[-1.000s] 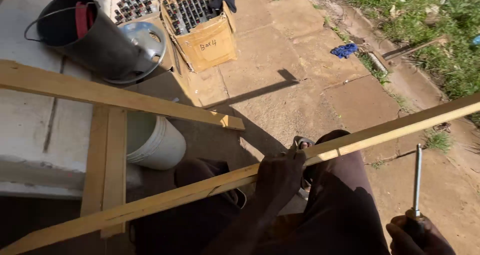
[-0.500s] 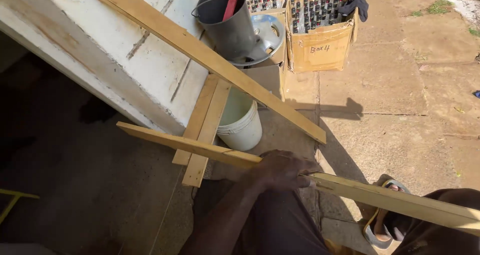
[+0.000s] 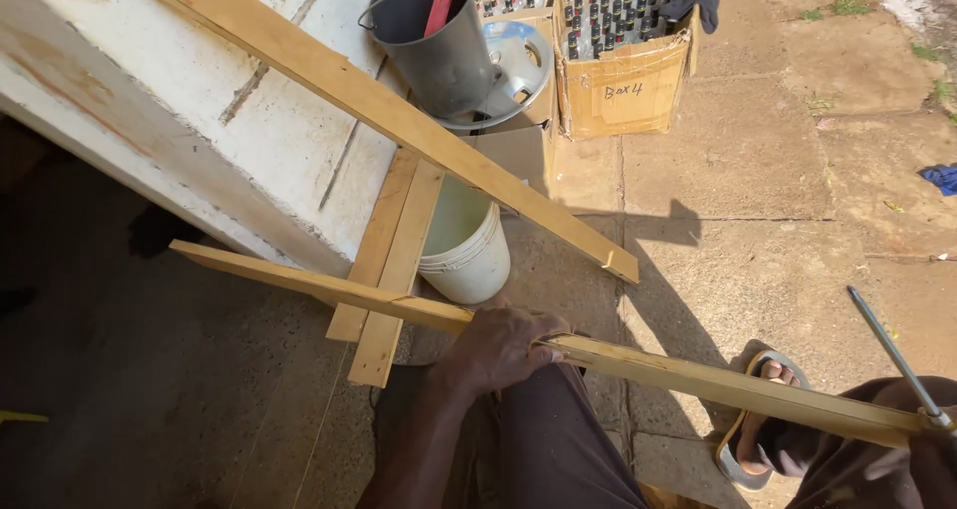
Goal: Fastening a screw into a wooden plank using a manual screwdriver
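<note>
A long pale wooden slat [image 3: 638, 364] runs from the shaded floor at the left across my lap to the lower right. My left hand [image 3: 498, 347] sits on its middle, fingers curled tight around it. Just behind stand a white plastic bucket [image 3: 469, 255], a second slanting wooden plank [image 3: 379, 105], a dark metal pail [image 3: 439, 40] and a cardboard box of bottles [image 3: 623, 90]. At the far right my right hand [image 3: 922, 464] closes on a slim metal rod [image 3: 892, 349], beside the slat's end.
</note>
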